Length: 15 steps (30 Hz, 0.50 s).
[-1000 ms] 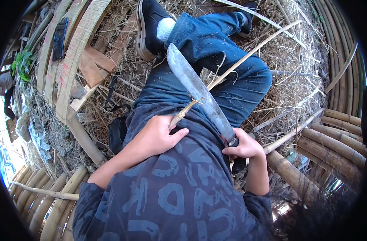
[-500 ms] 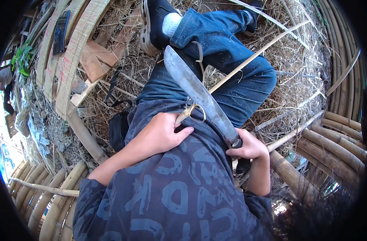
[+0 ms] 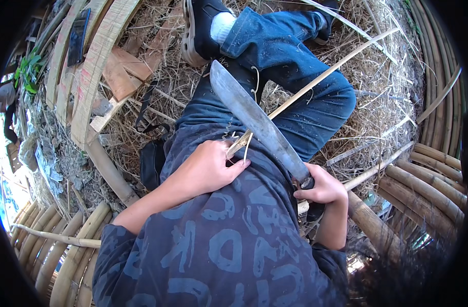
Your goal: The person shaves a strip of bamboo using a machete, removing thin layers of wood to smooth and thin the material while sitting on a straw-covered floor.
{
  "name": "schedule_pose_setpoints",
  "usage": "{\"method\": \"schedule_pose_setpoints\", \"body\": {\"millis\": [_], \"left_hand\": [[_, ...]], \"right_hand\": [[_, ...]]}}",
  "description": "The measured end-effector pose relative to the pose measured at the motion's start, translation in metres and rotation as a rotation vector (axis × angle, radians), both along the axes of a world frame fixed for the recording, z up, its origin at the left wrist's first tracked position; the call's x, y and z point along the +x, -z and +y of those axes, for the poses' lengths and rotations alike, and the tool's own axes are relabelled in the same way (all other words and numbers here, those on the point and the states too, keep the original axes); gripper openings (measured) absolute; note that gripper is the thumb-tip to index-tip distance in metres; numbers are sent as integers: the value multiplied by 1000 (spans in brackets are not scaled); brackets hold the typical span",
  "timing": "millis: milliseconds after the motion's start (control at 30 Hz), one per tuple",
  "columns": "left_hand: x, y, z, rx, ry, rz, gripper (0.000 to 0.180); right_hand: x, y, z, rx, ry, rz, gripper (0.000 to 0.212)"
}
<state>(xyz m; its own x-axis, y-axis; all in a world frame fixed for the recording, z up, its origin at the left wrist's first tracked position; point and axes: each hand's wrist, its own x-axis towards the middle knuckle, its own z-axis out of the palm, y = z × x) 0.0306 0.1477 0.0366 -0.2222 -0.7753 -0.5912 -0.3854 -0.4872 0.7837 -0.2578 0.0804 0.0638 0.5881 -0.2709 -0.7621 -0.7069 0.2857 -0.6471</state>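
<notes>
My left hand (image 3: 209,165) is closed around the near end of a long, thin bamboo strip (image 3: 330,71), pinched between thumb and fingers against my dark patterned shirt (image 3: 225,233). The strip slants away to the far right over my blue jeans (image 3: 326,102). My right hand (image 3: 323,185) grips the handle end of a machete (image 3: 254,117), and its fingers hide most of the handle. The broad grey blade lies across the strip, its rounded tip pointing far left. A thin shaving (image 3: 248,147) sticks up by my left thumb, with small curls beside it.
Curved wooden planks (image 3: 96,66) carrying a dark phone-like slab (image 3: 78,38) stand at the far left. A black bag (image 3: 151,165) lies left of my lap. Straw and shavings (image 3: 369,123) cover the ground. Bamboo poles (image 3: 426,179) flank the right side, others (image 3: 75,256) the lower left.
The machete and my right hand have shifted slightly right and nearer. A looped shaving by my left thumb now looks straighter. My left hand keeps its hold on the strip.
</notes>
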Motion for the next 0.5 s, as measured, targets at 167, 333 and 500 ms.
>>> {"method": "schedule_pose_setpoints", "body": {"millis": [167, 333, 500], "left_hand": [[3, -5, -2, 20, 9, -39, 37], [-1, -1, -1, 12, 13, -86, 40], [-2, -3, -1, 4, 2, -69, 38]], "right_hand": [[-9, 7, 3, -78, 87, 19, 66], [-10, -1, 9, -292, 69, -8, 59], [-8, -11, 8, -312, 130, 113, 61]]}}
